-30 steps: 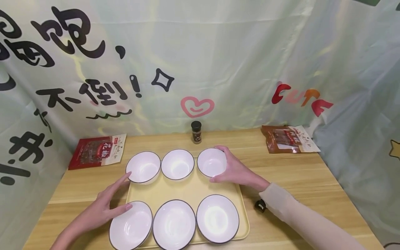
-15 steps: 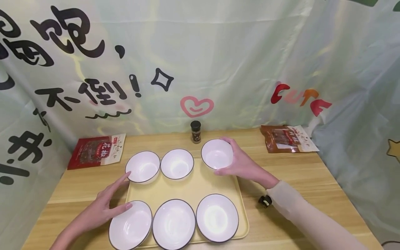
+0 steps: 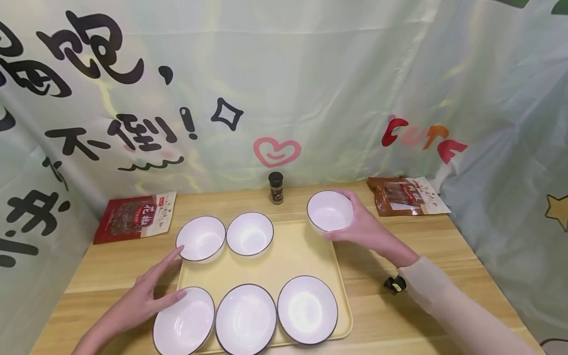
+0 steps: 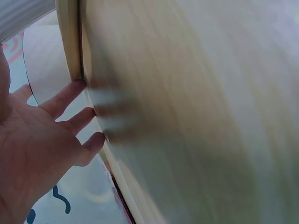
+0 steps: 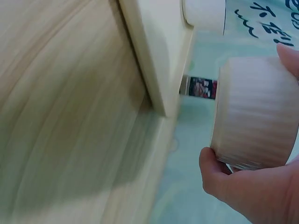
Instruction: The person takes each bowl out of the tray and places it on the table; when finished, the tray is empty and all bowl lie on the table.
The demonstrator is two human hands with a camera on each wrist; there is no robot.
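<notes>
My right hand [image 3: 368, 227] grips a white bowl [image 3: 329, 211] with a dark rim by its right side, thumb and fingers on either side. In the right wrist view this bowl [image 5: 257, 114] is held up off the table. My left hand [image 3: 139, 303] lies spread at the left edge of the yellow tray [image 3: 288, 261]. Its index finger reaches the back-left bowl [image 3: 201, 239], and its thumb overlaps the front-left bowl [image 3: 184, 320]. Other fingertips rest on the tabletop in the left wrist view. Another bowl [image 3: 250, 234] stands at the tray's back middle.
Two more bowls stand at the tray's front, one in the middle [image 3: 245, 318] and one at the right [image 3: 307, 309]. A black-capped spice bottle [image 3: 276, 188] is behind the tray. Spice packets lie at back left [image 3: 135, 217] and back right [image 3: 406, 196], before a hanging cloth [image 3: 337, 98].
My right hand has lifted the bowl from the tray's back-right spot and carried it right and slightly back. The left hand stays in place.
</notes>
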